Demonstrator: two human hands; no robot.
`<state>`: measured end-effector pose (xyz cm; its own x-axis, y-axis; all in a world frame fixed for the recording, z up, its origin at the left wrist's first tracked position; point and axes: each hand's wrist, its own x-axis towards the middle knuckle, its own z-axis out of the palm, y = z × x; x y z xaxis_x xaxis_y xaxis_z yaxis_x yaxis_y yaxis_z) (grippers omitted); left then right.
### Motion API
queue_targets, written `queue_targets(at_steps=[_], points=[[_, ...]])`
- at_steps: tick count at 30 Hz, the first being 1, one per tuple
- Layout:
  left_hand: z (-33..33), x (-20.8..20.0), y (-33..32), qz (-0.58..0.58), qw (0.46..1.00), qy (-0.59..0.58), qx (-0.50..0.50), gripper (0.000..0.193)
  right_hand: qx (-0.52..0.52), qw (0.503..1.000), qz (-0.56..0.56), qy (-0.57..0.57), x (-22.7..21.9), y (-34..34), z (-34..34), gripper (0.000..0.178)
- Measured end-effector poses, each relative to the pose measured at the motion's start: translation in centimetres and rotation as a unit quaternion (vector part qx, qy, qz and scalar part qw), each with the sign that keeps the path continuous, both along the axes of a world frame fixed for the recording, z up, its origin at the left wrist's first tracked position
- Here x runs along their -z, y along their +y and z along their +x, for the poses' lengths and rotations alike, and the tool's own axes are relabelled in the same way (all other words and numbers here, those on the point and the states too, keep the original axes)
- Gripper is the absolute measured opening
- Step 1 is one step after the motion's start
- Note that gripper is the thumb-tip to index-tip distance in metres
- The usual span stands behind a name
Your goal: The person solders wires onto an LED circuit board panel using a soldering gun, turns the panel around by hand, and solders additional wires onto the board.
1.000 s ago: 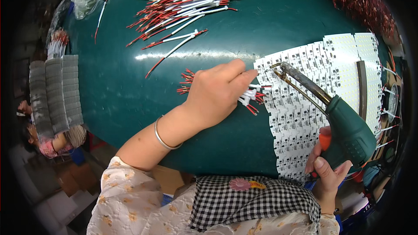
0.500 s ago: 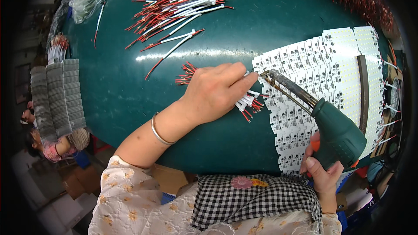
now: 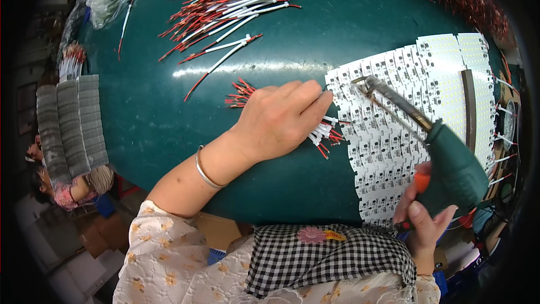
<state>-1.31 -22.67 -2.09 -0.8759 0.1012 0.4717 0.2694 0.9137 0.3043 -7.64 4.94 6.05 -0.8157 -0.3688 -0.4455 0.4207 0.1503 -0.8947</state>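
Observation:
My left hand [image 3: 281, 115] is closed around a bundle of short white-sleeved wires [image 3: 321, 132]. Red wire ends fan out on both sides of the fist. Its thumb and forefinger are pinched at the left edge of the white circuit boards [image 3: 378, 152], which overlap in rows; whether a single wire sits in the pinch is hidden. In my right hand [image 3: 423, 222] is a green soldering gun [image 3: 457, 170] with an orange trigger. The gun's metal tip points up and left, over the upper boards and apart from my left fingers.
A large pile of white-and-red wires [image 3: 242, 5] lies on the green table [image 3: 152, 112]. More red wires [image 3: 461, 0] are heaped at the far right. A dark bar [image 3: 468, 118] rests across the boards. Stacked grey strips [image 3: 81, 126] stand at the left edge, with a person [image 3: 70, 191] beyond.
The soldering gun has moved right, its tip drawing away from my left fingertips. My left hand has barely moved and keeps its hold on the wires.

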Motion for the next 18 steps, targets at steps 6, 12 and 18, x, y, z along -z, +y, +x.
queue_targets(at_steps=[6,12,18], points=[[0.2,-0.9,0.1,-0.006,0.999,-0.043,-0.009,0.036,0.013,0.999,-0.027,-0.018,-1.6,-0.1,-1.4,0.071],[-0.8,-2.2,-0.5,0.048,0.998,0.029,-0.007,0.039,0.036,0.999,-0.034,0.019,-1.7,0.0,-2.1,0.075],[-1.8,-1.1,0.2,0.174,0.984,0.041,-0.027,0.037,-0.012,0.999,-0.031,0.039,-0.9,0.3,-2.3,0.077]])
